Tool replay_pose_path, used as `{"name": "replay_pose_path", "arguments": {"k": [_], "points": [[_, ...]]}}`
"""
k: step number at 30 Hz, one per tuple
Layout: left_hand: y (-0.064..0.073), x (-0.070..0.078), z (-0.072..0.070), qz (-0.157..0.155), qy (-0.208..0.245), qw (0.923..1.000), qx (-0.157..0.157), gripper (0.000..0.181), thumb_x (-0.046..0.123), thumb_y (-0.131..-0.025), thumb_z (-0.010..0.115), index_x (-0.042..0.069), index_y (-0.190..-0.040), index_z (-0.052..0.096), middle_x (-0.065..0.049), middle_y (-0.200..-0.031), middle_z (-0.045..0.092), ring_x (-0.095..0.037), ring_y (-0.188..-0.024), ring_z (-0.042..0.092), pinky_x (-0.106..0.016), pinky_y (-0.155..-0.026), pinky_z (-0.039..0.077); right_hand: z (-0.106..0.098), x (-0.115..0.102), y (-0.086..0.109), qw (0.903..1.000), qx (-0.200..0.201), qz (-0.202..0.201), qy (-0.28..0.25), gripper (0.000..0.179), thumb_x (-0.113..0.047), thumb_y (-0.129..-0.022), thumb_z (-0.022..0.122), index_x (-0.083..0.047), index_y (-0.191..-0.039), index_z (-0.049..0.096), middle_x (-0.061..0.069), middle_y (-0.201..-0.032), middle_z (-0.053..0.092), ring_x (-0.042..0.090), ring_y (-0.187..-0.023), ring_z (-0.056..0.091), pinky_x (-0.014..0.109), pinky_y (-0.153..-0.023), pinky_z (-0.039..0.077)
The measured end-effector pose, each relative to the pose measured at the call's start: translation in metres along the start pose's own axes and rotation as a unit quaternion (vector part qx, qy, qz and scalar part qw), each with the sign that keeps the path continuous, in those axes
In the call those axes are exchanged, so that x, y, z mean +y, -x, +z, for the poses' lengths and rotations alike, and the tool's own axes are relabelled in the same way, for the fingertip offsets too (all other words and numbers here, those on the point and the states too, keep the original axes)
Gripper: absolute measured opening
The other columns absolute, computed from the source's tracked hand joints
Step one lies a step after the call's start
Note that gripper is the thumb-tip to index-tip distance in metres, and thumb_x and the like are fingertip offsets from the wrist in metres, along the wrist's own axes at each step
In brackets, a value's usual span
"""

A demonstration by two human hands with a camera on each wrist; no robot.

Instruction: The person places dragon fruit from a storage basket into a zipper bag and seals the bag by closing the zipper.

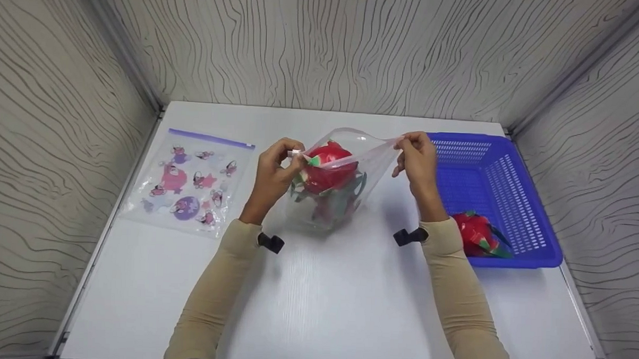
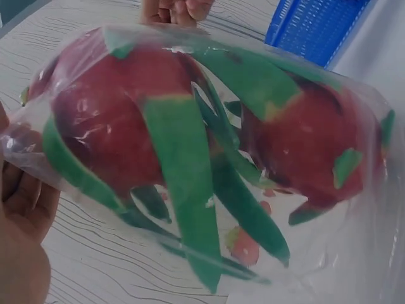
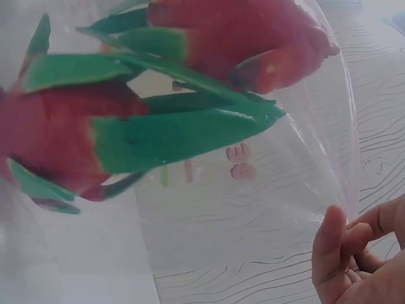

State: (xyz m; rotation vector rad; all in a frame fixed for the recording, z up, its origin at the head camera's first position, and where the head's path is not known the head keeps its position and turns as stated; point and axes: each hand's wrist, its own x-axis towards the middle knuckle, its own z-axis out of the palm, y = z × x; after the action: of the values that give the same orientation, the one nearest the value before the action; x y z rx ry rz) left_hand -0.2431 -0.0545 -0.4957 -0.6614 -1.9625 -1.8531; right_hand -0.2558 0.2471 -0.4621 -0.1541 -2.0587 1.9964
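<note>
A clear zip bag (image 1: pixel 375 173) hangs between both hands, its pink-edged mouth stretched sideways. Inside it are two red dragon fruits with green leaf tips; the upper dragon fruit (image 1: pixel 328 166) lies near the mouth, and the lower dragon fruit (image 2: pixel 304 139) sits deeper in the bag. My left hand (image 1: pixel 277 167) pinches the left end of the mouth, by the white slider. Thumb and fingers of my right hand (image 1: pixel 418 156) pinch the right corner of the mouth. The right wrist view shows that pinch at the bag's edge.
A blue plastic basket (image 1: pixel 534 208) stands at the right of the white table (image 1: pixel 315 307), with another dragon fruit (image 1: pixel 477 235) in its near left corner. Flat on the left lies a printed zip bag (image 1: pixel 186 183) with a purple zip strip. Wood-patterned panels (image 1: pixel 324 52) enclose the table.
</note>
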Motion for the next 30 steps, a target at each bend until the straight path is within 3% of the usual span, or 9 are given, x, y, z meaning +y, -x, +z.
{"name": "replay_pose_path", "arguments": {"k": [5, 12, 16, 21, 26, 30], "points": [[0.002, 0.0, -0.002, -0.035, 0.002, 0.9994, 0.003, 0.01, -0.001, -0.098, 0.065, -0.005, -0.107, 0.065, -0.015, -0.106, 0.071, -0.014, -0.096, 0.066, -0.023, -0.092, 0.058, -0.001, 0.004, -0.002, 0.9996, -0.019, 0.009, 0.018, 0.007, 0.0, -0.101, 0.055, 0.0, -0.107, 0.058, 0.002, -0.082, 0.063, 0.006, -0.049, 0.045, 0.021, -0.042, 0.053], [0.006, -0.005, -0.002, 0.019, -0.065, 0.9967, -0.045, 0.014, -0.003, -0.098, 0.068, -0.004, -0.112, 0.066, -0.016, -0.107, 0.072, -0.019, -0.097, 0.069, -0.027, -0.087, 0.061, -0.002, 0.012, -0.003, 0.9927, -0.065, -0.06, 0.082, 0.02, 0.003, -0.104, 0.053, 0.004, -0.12, 0.064, 0.011, -0.093, 0.059, 0.009, -0.055, 0.047, 0.027, -0.048, 0.058], [0.009, -0.012, -0.003, 0.054, -0.087, 0.993, -0.061, 0.014, -0.007, -0.098, 0.066, -0.004, -0.11, 0.072, -0.014, -0.105, 0.068, -0.02, -0.097, 0.067, -0.027, -0.086, 0.061, -0.003, 0.019, -0.002, 0.9873, -0.094, -0.084, 0.096, 0.018, 0.0, -0.108, 0.053, 0.004, -0.117, 0.068, 0.012, -0.098, 0.059, 0.01, -0.056, 0.05, 0.026, -0.052, 0.06], [0.005, -0.016, -0.009, 0.089, -0.107, 0.9865, -0.086, 0.025, -0.009, -0.102, 0.06, 0.002, -0.11, 0.081, -0.013, -0.105, 0.062, -0.019, -0.097, 0.062, -0.025, -0.089, 0.058, -0.005, 0.02, -0.003, 0.9816, -0.115, -0.109, 0.107, 0.019, -0.003, -0.11, 0.055, 0.003, -0.118, 0.071, 0.018, -0.104, 0.063, 0.008, -0.054, 0.053, 0.022, -0.049, 0.057], [0.007, -0.017, -0.012, 0.082, -0.123, 0.9822, -0.116, 0.024, -0.008, -0.098, 0.066, 0.002, -0.117, 0.077, -0.016, -0.11, 0.058, -0.027, -0.102, 0.062, -0.036, -0.093, 0.061, -0.006, 0.022, -0.001, 0.9814, -0.115, -0.113, 0.105, 0.02, 0.003, -0.108, 0.055, 0.004, -0.119, 0.072, 0.023, -0.108, 0.065, 0.009, -0.053, 0.055, 0.019, -0.046, 0.055], [0.009, -0.016, -0.014, 0.07, -0.156, 0.9741, -0.148, 0.027, -0.006, -0.095, 0.072, 0.004, -0.12, 0.077, -0.016, -0.114, 0.052, -0.028, -0.11, 0.058, -0.042, -0.099, 0.061, -0.006, 0.024, 0.001, 0.9805, -0.115, -0.12, 0.104, 0.019, 0.0, -0.109, 0.056, 0.004, -0.119, 0.072, 0.024, -0.11, 0.064, 0.008, -0.051, 0.058, 0.019, -0.045, 0.054]]}}
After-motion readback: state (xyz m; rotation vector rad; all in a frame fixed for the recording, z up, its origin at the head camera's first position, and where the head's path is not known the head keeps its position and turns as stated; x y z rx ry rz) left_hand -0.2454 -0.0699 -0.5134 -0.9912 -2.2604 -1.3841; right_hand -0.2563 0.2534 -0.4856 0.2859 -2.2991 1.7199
